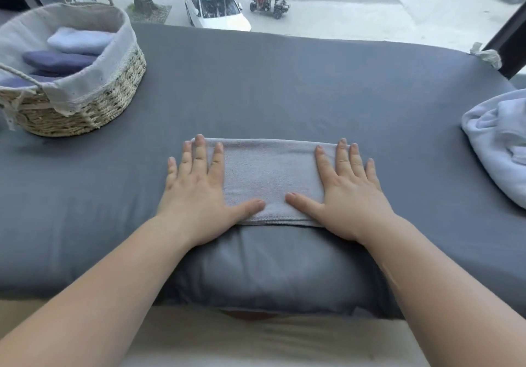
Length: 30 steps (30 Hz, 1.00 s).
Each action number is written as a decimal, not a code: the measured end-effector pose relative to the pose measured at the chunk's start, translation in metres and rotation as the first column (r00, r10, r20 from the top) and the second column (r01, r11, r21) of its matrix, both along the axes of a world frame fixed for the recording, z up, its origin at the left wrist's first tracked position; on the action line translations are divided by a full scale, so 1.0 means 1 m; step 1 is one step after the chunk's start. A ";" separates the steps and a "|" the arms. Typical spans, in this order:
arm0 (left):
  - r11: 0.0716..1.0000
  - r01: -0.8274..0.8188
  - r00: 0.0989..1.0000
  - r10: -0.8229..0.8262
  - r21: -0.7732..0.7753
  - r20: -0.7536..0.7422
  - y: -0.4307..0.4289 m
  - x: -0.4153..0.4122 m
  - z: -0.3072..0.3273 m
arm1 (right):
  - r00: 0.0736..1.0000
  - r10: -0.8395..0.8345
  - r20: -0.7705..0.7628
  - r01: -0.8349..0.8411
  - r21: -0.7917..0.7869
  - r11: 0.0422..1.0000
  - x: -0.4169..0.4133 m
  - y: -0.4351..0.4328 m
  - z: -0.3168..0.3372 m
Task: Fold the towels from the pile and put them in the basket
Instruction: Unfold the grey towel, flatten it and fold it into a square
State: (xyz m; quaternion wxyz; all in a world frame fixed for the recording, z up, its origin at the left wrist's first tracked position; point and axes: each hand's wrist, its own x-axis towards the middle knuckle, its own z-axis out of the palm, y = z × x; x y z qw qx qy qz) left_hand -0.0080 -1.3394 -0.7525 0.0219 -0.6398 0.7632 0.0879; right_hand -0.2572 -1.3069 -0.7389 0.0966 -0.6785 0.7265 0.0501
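Pressing the pale grey folded terry towel (269,179) flat on the dark grey bedsheet (313,96), left hand (199,193) and right hand (345,196) both spread open. Probably needs another fold, then into the cloth-lined straw basket (119,87).

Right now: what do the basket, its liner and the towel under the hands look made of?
Basket: woven straw or seagrass, matte, going by the twisted tan braids on its wall. Liner: pale plain-weave cloth, cotton or linen perhaps, folded over the rim with a frayed lacy edge. Towel: soft grey terry or microfibre, with a fine looped nap and a stitched near hem. Exact fibres can't be confirmed.
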 end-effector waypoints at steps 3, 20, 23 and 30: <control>1.000 0.005 1.000 -0.005 0.001 -0.004 -0.001 0.001 0.000 | 0.998 -0.048 -0.044 0.051 0.069 0.996 -0.008 -0.004 0.010; 1.000 -0.004 0.999 0.004 -0.009 -0.036 0.001 -0.001 -0.002 | 0.999 0.025 0.024 -0.023 -0.079 0.997 0.015 -0.006 -0.008; 1.000 -0.001 0.987 0.000 -0.009 -0.161 -0.001 0.003 0.000 | 0.999 0.001 0.035 0.002 -0.066 0.998 0.010 -0.006 -0.006; 0.988 -0.135 0.962 0.114 -0.069 -0.248 -0.002 0.025 0.014 | 0.997 0.072 -0.026 -0.073 -0.045 0.996 0.034 -0.015 0.012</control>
